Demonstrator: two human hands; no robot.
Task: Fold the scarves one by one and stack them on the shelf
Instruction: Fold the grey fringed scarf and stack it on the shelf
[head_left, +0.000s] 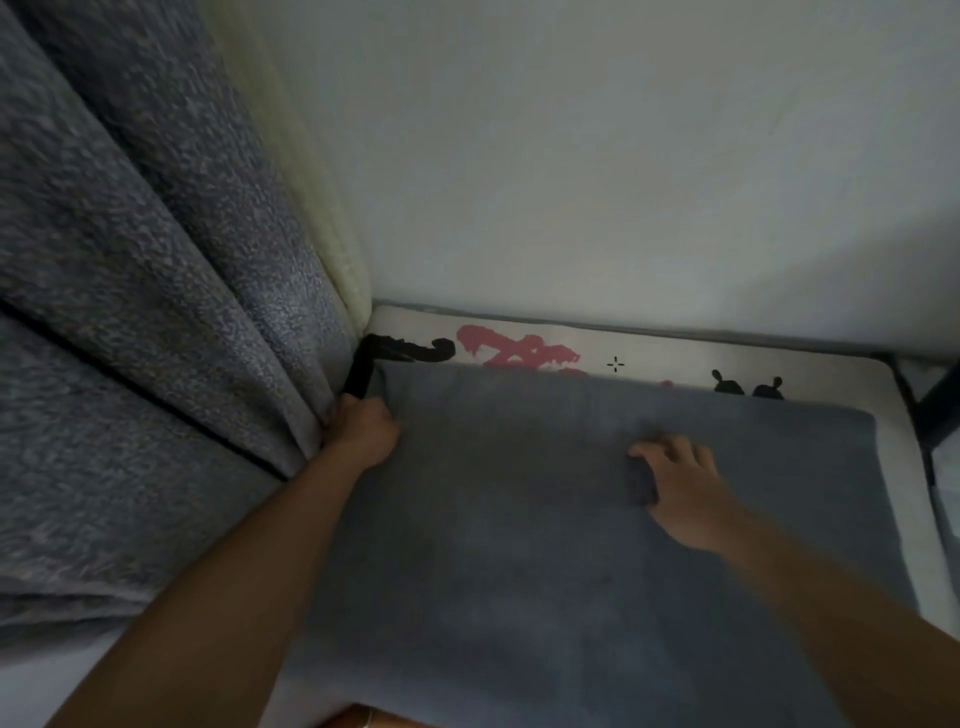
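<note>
Scarf: grey-blue scarf (519, 519) spread flat across the white printed surface (675, 358), filling most of the lower middle of the view; far edge runs straight, just short of the wall (571, 156).
Scarf's place: lies on the surface, left edge against the hanging curtain (130, 312), right edge short of the surface's right rim.
Left hand: left hand (363, 428) at the scarf's far left corner, fingers curled in and clenched on the cloth there, knuckles up; touches the curtain folds on its left side.
Right hand: right hand (680, 483) lies palm down on the scarf right of its middle, fingers slack and spread, pressing on the cloth, grasping nothing.
Hands' relation: well apart, left at the corner, right nearer the middle; both forearms reach in from the lower edge.
Surface: white, with a pink print (519, 351) and black marks (410, 351) showing beyond the scarf's far edge, two small dark figures (748, 387) further right.
Curtain: heavy grey-blue speckled cloth in deep folds down the left side, a pale cream strip (332, 234) at its inner edge by the wall corner.
Wall: plain, pale, behind the surface.
Right edge: a dark bar (940, 405) beside the surface; what it belongs to cannot be told.
Sharpness: blurred and dim, fine weave of the scarf not readable.
</note>
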